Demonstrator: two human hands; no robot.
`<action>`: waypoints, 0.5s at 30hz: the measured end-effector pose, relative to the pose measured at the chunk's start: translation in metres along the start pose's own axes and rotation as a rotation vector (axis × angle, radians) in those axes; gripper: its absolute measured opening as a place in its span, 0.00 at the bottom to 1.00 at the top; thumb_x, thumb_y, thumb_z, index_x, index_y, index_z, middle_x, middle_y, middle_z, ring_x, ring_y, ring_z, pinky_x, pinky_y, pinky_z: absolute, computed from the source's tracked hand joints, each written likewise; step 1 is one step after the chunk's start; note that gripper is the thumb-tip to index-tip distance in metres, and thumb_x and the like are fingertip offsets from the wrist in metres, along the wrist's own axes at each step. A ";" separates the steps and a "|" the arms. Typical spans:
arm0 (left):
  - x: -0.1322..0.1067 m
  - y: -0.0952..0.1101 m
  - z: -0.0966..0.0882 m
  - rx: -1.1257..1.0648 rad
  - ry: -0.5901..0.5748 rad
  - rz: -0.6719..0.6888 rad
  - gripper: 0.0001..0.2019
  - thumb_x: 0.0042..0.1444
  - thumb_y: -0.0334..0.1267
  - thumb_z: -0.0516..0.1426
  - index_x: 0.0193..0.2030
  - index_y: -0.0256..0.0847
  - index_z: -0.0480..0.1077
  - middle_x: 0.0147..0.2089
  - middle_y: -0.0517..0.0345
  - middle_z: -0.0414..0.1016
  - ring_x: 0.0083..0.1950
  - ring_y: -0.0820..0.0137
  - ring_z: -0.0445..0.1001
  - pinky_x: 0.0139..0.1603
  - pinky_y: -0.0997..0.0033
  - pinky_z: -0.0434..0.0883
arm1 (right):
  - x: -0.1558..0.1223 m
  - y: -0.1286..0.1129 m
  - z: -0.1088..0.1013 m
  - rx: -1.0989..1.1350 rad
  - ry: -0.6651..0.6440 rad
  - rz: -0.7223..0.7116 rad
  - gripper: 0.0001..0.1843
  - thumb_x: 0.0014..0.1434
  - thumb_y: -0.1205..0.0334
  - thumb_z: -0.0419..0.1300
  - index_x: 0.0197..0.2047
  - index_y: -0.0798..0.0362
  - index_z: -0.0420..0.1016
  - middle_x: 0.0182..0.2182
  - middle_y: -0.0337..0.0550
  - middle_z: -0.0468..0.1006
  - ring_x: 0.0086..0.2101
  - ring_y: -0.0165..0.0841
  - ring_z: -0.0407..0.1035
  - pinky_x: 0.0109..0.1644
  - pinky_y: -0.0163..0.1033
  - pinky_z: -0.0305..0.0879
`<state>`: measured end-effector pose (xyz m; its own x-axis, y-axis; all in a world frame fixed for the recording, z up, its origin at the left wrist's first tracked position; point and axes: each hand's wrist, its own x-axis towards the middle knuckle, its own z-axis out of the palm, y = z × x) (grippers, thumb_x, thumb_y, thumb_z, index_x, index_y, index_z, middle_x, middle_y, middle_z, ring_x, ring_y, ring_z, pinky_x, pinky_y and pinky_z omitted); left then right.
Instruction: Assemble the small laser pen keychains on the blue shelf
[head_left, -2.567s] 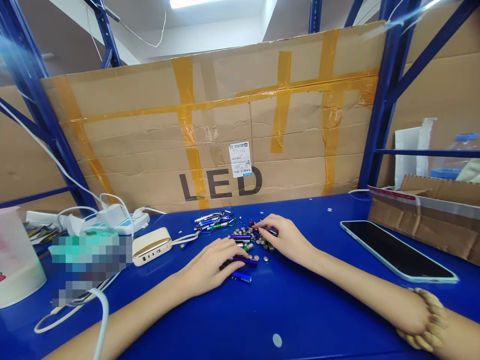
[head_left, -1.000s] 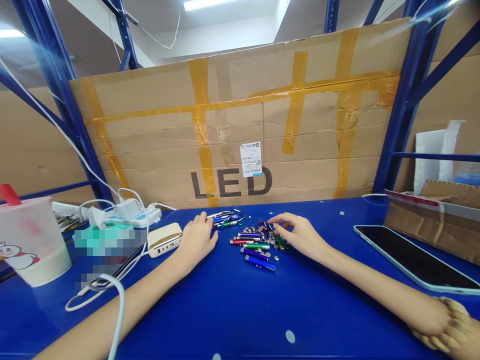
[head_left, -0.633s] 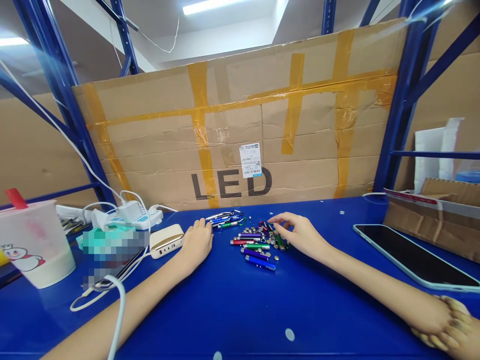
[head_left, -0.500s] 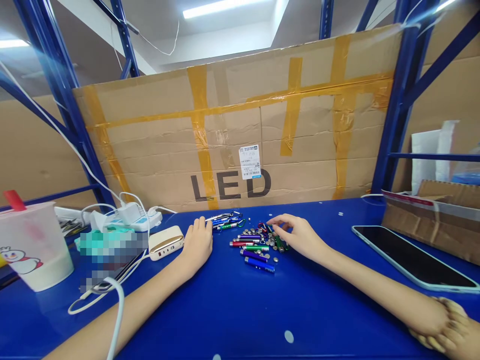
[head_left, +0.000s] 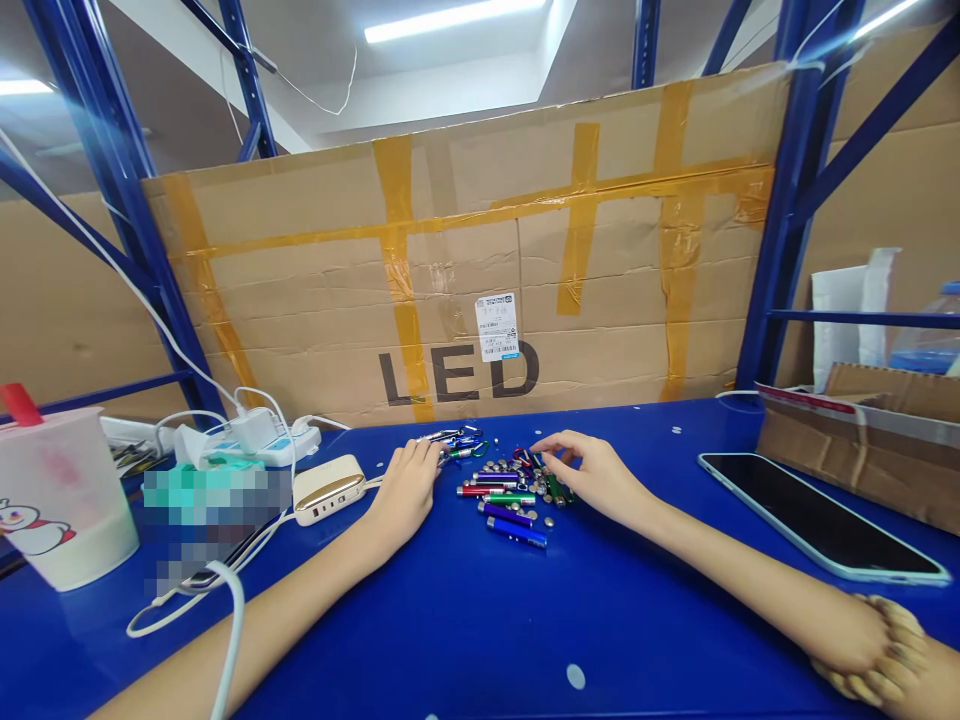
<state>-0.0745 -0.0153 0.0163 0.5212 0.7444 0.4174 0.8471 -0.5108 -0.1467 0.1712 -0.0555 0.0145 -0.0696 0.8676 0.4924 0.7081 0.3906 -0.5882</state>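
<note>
Small metal tubes shaped like mini flashlights lie in the middle of the blue surface, among them a blue tube point(head_left: 517, 532), a green tube point(head_left: 510, 499) and a red tube point(head_left: 481, 491). Small round silver discs point(head_left: 496, 467) are scattered behind them. My left hand point(head_left: 409, 487) rests palm down, its fingers stretched over the near ends of more tubes with clips point(head_left: 466, 451); its fingertips are partly hidden. At the pile's right side, my right hand point(head_left: 589, 470) reaches in with thumb and forefinger slightly apart over clips and green pieces point(head_left: 556, 490). No held item shows in it.
A white power bank point(head_left: 328, 490), cables and a power strip point(head_left: 281, 447) lie left, beside a cup point(head_left: 67, 500) with a red straw. A phone point(head_left: 817, 515) and a cardboard box point(head_left: 855, 455) are at right. A large cardboard panel point(head_left: 615, 350) stands behind.
My left hand has moved right, toward the clipped tubes, uncovering a cable by the power bank. My right hand stays at the pile. The view has shifted slightly.
</note>
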 end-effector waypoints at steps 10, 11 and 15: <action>-0.010 0.029 -0.003 -0.699 0.186 0.082 0.14 0.63 0.32 0.42 0.53 0.43 0.58 0.45 0.53 0.65 0.47 0.67 0.66 0.51 0.64 0.64 | -0.006 -0.009 0.001 0.037 -0.075 -0.098 0.12 0.58 0.58 0.54 0.42 0.51 0.74 0.35 0.42 0.75 0.31 0.30 0.68 0.35 0.37 0.65; -0.012 0.032 -0.005 -0.719 0.168 0.097 0.14 0.63 0.33 0.42 0.53 0.43 0.59 0.45 0.53 0.65 0.47 0.67 0.66 0.51 0.64 0.64 | -0.008 -0.012 0.002 0.062 -0.108 -0.123 0.13 0.57 0.56 0.55 0.43 0.51 0.74 0.35 0.41 0.75 0.31 0.30 0.68 0.34 0.36 0.65; -0.019 0.043 -0.012 -0.797 0.097 0.177 0.13 0.64 0.35 0.42 0.53 0.45 0.58 0.47 0.54 0.64 0.47 0.68 0.66 0.51 0.64 0.64 | -0.014 -0.021 0.008 0.135 -0.243 -0.240 0.19 0.55 0.55 0.60 0.49 0.49 0.71 0.38 0.41 0.73 0.30 0.28 0.68 0.32 0.33 0.64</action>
<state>-0.0494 -0.0563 0.0126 0.5977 0.6021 0.5293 0.4059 -0.7966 0.4480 0.1516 -0.0739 0.0151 -0.3991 0.7876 0.4695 0.5534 0.6151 -0.5616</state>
